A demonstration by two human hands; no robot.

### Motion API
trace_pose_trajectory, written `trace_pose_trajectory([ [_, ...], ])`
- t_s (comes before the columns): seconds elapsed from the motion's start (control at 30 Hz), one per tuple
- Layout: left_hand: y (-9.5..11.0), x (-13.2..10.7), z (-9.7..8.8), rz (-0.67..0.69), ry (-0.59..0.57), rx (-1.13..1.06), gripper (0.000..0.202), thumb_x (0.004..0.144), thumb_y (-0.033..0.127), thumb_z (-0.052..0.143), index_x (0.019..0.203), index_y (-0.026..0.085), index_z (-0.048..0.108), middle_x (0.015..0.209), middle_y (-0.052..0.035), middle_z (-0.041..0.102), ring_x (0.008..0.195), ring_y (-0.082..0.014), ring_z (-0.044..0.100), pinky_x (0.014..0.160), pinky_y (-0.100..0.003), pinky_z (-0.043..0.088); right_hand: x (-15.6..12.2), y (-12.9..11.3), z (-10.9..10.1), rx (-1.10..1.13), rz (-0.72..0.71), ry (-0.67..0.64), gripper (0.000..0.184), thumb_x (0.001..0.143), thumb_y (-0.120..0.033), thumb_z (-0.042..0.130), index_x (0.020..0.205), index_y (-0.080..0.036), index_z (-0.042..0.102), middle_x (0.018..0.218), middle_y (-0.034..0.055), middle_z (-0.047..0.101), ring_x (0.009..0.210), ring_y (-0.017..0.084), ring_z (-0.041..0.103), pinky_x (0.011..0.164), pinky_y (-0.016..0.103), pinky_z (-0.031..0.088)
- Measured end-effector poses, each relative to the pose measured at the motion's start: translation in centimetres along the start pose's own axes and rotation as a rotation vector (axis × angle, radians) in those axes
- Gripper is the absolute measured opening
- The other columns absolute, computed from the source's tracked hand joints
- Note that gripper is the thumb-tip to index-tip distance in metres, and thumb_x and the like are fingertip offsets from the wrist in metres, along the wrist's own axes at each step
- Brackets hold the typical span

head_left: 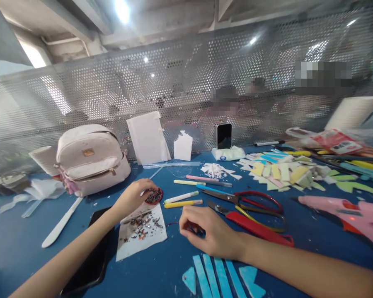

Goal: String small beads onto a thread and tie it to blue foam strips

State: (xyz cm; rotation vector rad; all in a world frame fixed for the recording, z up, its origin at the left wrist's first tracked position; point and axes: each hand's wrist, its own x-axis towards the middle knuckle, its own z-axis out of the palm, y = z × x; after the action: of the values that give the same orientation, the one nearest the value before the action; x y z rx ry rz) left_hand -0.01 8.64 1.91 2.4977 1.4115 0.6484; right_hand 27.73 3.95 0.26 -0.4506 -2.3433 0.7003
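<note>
My left hand (133,198) reaches to a small round red-rimmed dish (154,196) of dark bits, its fingers bent together over the near edge. What they pinch, if anything, is hidden. Below the dish, a white paper sheet (133,246) carries scattered dark, silvery and orange bits. To the right, my right hand (209,229) rests on the table with its fingers curled inward; any object inside the curl is too hidden to name. A thin dark red strand (172,224) lies just left of it. Blue strips (219,273) and cut blue pieces lie below that hand.
Scissors (230,197), a red-handled cutter (255,227) and several markers (183,203) lie near my right hand. A pink glue gun (338,207) is at right. A black phone (90,265) lies under my left forearm. A backpack (90,161) and paper scraps (282,169) stand farther back.
</note>
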Motion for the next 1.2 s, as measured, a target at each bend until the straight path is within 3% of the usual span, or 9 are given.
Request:
trace_pose_trajectory([
  [0.17, 0.6, 0.3, 0.4, 0.038, -0.089, -0.002, 0.028, 0.082, 0.003, 0.054, 0.094, 0.019, 0.072, 0.099, -0.0065, 0.071, 0.09, -0.0192, 0.065, 0.08, -0.026, 0.049, 0.2, -0.2, 0.0, 0.022, -0.001, 0.011, 0.007, 0.09, -0.018, 0.051, 0.084, -0.018, 0.053, 0.076, -0.0001, 0.052, 0.062, 0.01, 0.046, 0.057, 0.023, 0.037],
  [0.4, -0.8, -0.2, -0.4, 0.014, -0.114, 0.031, 0.019, 0.083, 0.006, 0.055, 0.081, 0.018, 0.07, 0.083, -0.0036, 0.07, 0.076, -0.0176, 0.064, 0.069, -0.025, 0.046, 0.2, -0.1, 0.0, 0.022, 0.016, 0.01, 0.007, 0.091, -0.018, 0.051, 0.084, -0.019, 0.053, 0.077, 0.0001, 0.052, 0.062, 0.011, 0.046, 0.057, 0.023, 0.037],
  [0.67, -0.3, -0.1, -0.6, -0.061, -0.007, 0.077, 0.017, 0.088, 0.013, 0.055, 0.092, 0.02, 0.07, 0.091, -0.0049, 0.071, 0.085, -0.02, 0.065, 0.076, -0.028, 0.047, 0.2, -0.2, -0.2, 0.005, 0.018, -0.009, 0.008, 0.092, -0.018, 0.05, 0.084, -0.019, 0.053, 0.077, 0.0004, 0.052, 0.063, 0.011, 0.046, 0.057, 0.023, 0.037],
  [0.9, 1.1, -0.1, 0.6, -0.07, -0.025, 0.125, 0.018, 0.089, 0.013, 0.057, 0.086, 0.02, 0.073, 0.088, -0.0047, 0.07, 0.083, -0.0199, 0.065, 0.074, -0.027, 0.047, 0.3, -0.3, -0.2, 0.012, 0.01, 0.001, 0.01, 0.092, -0.02, 0.049, 0.083, -0.019, 0.052, 0.075, 0.0002, 0.052, 0.061, 0.011, 0.046, 0.056, 0.023, 0.037],
  [1.2, 1.2, 0.2, 1.2, -0.099, -0.022, 0.197, 0.02, 0.09, 0.015, 0.057, 0.083, 0.02, 0.075, 0.088, -0.0054, 0.072, 0.082, -0.0213, 0.065, 0.071, -0.028, 0.045, 0.2, -0.3, -0.2, 0.001, 0.019, -0.018, 0.009, 0.093, -0.02, 0.048, 0.084, -0.019, 0.052, 0.077, 0.0017, 0.053, 0.063, 0.013, 0.047, 0.057, 0.024, 0.039],
])
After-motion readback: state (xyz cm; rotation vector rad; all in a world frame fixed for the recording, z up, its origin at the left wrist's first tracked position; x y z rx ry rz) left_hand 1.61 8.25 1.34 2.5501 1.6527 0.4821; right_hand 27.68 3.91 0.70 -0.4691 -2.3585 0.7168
